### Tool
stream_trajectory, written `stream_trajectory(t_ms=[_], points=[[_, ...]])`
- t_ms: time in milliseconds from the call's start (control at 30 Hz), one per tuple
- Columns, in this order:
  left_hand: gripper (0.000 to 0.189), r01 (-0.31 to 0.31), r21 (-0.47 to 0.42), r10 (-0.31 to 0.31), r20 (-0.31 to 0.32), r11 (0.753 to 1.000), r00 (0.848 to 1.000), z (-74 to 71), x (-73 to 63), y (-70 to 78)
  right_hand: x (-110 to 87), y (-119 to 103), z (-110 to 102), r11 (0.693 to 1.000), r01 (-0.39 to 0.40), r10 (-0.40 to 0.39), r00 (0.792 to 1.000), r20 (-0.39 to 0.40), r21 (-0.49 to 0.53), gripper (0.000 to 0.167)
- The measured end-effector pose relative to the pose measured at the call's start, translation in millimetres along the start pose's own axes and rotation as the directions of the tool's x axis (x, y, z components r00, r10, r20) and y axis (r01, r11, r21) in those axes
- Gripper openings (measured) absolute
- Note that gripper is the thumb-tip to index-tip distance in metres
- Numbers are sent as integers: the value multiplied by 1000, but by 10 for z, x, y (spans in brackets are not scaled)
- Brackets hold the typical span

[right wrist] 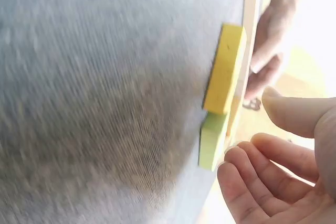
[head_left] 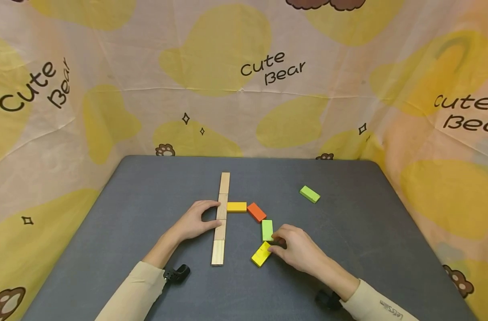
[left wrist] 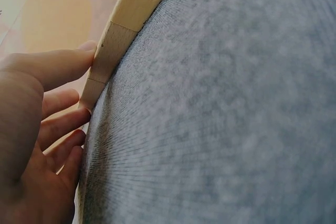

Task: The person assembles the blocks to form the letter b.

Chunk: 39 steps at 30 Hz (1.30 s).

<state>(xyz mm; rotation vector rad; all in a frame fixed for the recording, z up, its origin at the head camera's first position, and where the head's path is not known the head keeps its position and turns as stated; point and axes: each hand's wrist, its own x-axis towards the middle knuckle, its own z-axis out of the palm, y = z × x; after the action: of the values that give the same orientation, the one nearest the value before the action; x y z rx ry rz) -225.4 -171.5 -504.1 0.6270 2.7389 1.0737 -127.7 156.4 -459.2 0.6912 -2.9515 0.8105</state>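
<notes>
A straight row of plain wooden blocks point(head_left: 221, 229) lies on the dark grey table. My left hand point(head_left: 196, 220) rests its thumb and fingertips against the row's left side, fingers loosely extended, as the left wrist view also shows. From the row's right side a curve runs through a yellow block point(head_left: 237, 207), an orange block point(head_left: 256, 212), a light green block point(head_left: 267, 230) and a second yellow block point(head_left: 261, 254). My right hand point(head_left: 298, 248) is just right of the green and lower yellow blocks. In the right wrist view its thumb and fingers stand apart with nothing between them.
Another green block point(head_left: 310, 194) lies alone at the back right of the table point(head_left: 348, 214). A printed cloth point(head_left: 212, 53) with yellow patches hangs behind and around the table. Each wrist wears a black device, such as the left one point(head_left: 177, 273).
</notes>
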Motion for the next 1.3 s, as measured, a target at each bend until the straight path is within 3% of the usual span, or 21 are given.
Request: stream_trajectory(t_ms=[733,1300], points=[[63,-3,-1,3,-4,1000,1000,-9,-1,-1,151,318,-457,997,-60,67,989,-133,56,17],[62,-16,-7,16,-14,1000,1000,6,-2,-21,328,616,-681,993,-71,91,966,-243,89,21]])
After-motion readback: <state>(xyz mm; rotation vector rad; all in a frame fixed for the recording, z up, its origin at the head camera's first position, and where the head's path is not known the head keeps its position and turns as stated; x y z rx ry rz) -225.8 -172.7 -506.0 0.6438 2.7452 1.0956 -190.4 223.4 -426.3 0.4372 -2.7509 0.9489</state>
